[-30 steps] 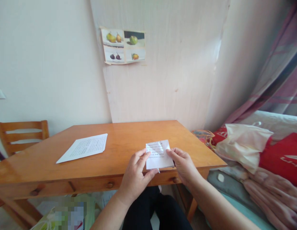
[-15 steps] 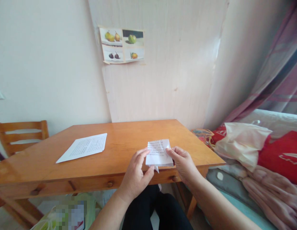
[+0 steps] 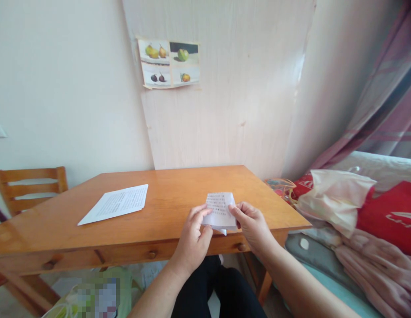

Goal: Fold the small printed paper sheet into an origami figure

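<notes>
A folded sheet of printed paper point(image 3: 219, 210) is held up between my hands over the table's front edge. My left hand point(image 3: 194, 236) is closed on its left side, with the thumb low and the fingers along the edge. On the right side, my right hand point(image 3: 250, 223) pinches it, thumb on top. A small white flap pokes out beneath the folded paper. My fingertips behind the paper are hidden.
A stack of printed sheets point(image 3: 116, 204) lies on the left of the wooden table point(image 3: 172, 185). A wooden chair point(image 3: 33, 190) stands at the left. To the right are a white bag point(image 3: 336, 194), a red bag point(image 3: 391, 216) and pink cloth point(image 3: 378, 260). Drawers run along the table's front.
The folded paper has tilted and shifted slightly left. My left thumb has come up closer to its lower edge, and the flap underneath now points right. The right hand keeps its pinch.
</notes>
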A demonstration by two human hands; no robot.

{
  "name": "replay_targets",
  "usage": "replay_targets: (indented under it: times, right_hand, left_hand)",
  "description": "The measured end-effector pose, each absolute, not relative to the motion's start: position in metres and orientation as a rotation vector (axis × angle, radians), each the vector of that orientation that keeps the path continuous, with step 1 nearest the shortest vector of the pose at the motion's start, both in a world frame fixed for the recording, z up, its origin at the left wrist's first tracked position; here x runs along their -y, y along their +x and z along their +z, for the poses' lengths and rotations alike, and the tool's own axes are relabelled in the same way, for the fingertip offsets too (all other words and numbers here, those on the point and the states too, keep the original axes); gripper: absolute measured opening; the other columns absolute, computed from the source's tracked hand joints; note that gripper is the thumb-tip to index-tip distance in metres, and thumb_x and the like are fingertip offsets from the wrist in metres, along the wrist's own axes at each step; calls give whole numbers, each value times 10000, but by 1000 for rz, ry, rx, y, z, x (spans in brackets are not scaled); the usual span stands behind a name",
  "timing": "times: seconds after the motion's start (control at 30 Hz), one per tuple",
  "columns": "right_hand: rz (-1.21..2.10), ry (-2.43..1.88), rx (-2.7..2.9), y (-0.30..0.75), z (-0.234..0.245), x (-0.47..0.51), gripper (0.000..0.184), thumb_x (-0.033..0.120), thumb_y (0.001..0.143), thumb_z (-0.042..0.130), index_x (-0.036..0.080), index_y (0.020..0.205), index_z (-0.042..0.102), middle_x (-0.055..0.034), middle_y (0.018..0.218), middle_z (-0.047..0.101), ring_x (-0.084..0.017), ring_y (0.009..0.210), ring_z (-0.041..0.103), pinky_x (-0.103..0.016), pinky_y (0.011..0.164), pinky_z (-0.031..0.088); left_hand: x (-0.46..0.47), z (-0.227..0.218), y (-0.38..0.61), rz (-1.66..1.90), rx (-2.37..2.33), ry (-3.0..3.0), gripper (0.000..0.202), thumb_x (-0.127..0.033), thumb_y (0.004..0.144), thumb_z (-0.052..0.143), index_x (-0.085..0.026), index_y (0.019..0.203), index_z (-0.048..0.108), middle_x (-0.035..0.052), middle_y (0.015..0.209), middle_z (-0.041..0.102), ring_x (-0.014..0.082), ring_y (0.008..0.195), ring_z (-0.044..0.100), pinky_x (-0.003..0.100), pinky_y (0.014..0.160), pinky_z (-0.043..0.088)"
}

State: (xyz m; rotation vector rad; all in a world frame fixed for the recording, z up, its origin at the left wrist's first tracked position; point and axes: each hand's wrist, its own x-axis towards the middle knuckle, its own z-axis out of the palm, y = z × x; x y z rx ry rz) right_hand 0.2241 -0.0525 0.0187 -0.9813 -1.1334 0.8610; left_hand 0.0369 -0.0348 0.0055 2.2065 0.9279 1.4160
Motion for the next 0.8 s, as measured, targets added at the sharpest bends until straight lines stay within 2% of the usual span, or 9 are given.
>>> replay_targets:
  times: [0.17,0.27,0.4,0.5,0.67,0.8]
  right_hand:
    - [865,-974,1206,221,23,54,375,538,875,666,191,737,629,10,633,584,-137,589,512,-261,571,401]
    - [908,-919,1313,216,29,59,408,574,924,578,187,955,702,-39,811,677,-180,741,601,-285,654,460]
    - [951,-838,1504,210,30,63,506,573,895,628,213,1251,642,-77,1071,706,-237,920,644,-329,744,501]
    - [809,-906,1642,207,23,62,584,554,847,704,234,1323,600,-83,1115,692,-258,946,646,-358,773,512]
    - [524,-1087,1735,204,12,58,773,589,801,741,272,1453,471,-124,1358,584,-335,1202,552,-453,930,484]
    - [415,-1114,1783,203,13,53,679,592,836,703,259,1396,511,-120,1244,639,-311,1119,587,-457,925,481]
  left_hand:
    - [32,9,41,1476,-964,1893,326,-105,857,513,-203,1108,698,84,1273,639,255,1232,569,407,1099,397]
    - [29,10,44,1482,-982,1619,258,-194,885,546,-194,1090,703,81,1190,691,249,1151,616,380,1036,430]
    - [29,14,48,1492,-979,1362,254,-312,869,631,-186,1078,702,69,1077,727,233,1052,641,338,949,453]
    - [32,16,51,1495,-918,1242,286,-369,841,683,-172,1049,689,66,1017,723,218,968,644,320,875,476]
    - [36,17,55,1434,-809,1141,288,-403,800,747,-157,920,657,37,851,681,168,773,614,271,709,489]
    - [37,17,56,1400,-763,1129,274,-366,775,779,-161,894,642,24,839,673,146,743,596,252,694,485]
